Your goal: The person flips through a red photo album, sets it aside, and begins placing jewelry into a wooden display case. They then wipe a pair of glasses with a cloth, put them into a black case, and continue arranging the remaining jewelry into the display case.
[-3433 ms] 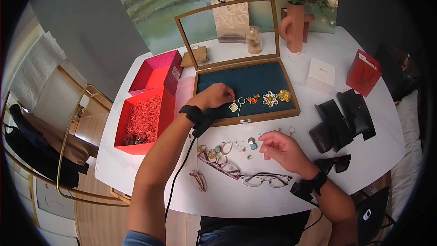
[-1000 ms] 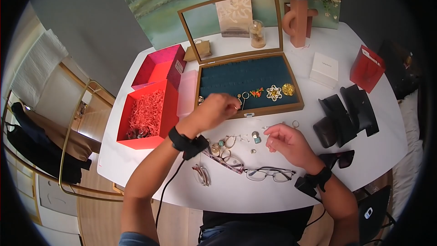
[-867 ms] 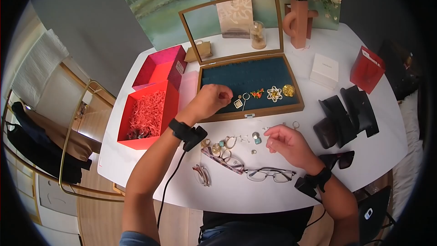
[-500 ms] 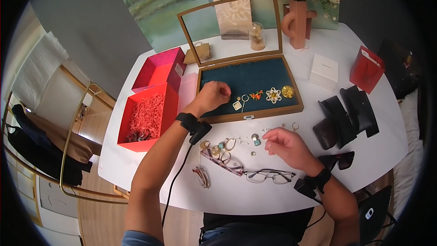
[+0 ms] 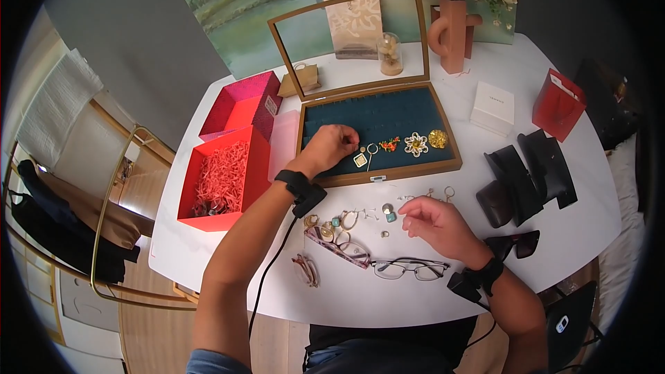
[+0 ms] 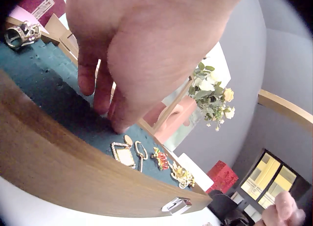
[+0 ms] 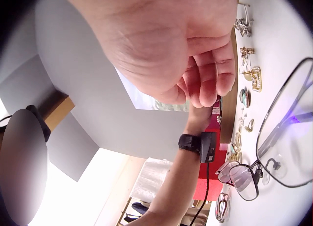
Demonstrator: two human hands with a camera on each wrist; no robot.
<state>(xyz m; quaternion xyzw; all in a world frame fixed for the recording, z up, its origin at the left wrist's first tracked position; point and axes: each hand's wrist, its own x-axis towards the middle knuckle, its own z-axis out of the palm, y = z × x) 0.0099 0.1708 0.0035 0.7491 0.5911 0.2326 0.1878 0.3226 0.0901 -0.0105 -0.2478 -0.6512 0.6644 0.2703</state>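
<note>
My left hand reaches into a wooden display case, fingertips down at its dark green lining. Beside the fingertips lies a square-framed earring with a small round disc; an open ring-topped pin is to its right. I cannot tell whether the left fingers pinch anything, since the tips are partly hidden. At the case's left end stands an ornate ring. My right hand hovers over the table with fingers loosely curled and nothing in them, close to a turquoise-stoned piece.
An orange-red brooch, a flower brooch and a gold brooch line the case's front. Wire glasses and patterned glasses lie in front among loose jewellery. A red box stands left, black cases right.
My left hand has lifted off the square earring, which it covered about a second ago, shifted left, then come back right beside it. My right hand has hardly moved.
</note>
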